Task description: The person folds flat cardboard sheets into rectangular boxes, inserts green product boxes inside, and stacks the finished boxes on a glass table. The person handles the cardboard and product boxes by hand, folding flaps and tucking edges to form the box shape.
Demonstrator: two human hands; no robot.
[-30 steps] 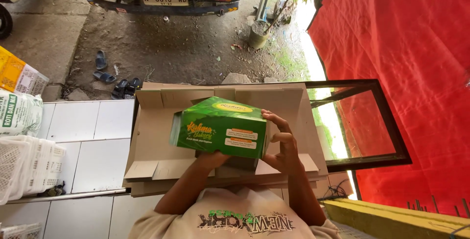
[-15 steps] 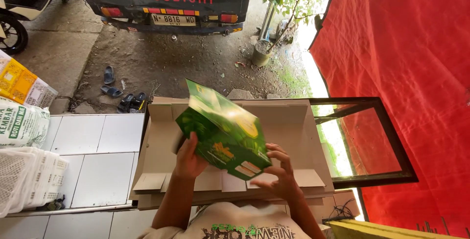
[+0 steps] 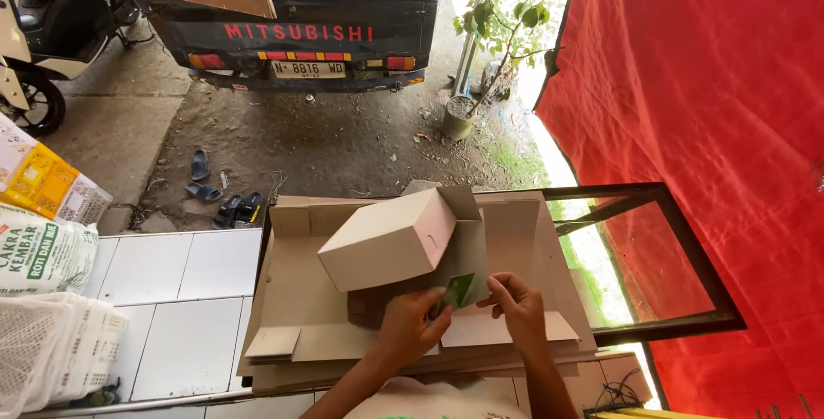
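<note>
Single head-worn view, looking steeply down and forward from above person's chest. Near bottom edge: left hand [image 3: 410, 326] and right hand [image 3: 517, 303] at folded box [image 3: 388, 239], over flat cardboard stack [image 3: 296, 286]. Upper frame reaches farther: truck rear [image 3: 296, 37], dirt ground. Red tarp [image 3: 712, 127] fills right.

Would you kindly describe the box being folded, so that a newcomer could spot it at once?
Start at the stack of flat cardboard sheets on the white tiled counter. Above it the left hand and right hand hold a half-folded box. Unlike the flat sheets, it stands up as a plain grey-brown block with a green flap at the hands.
</note>
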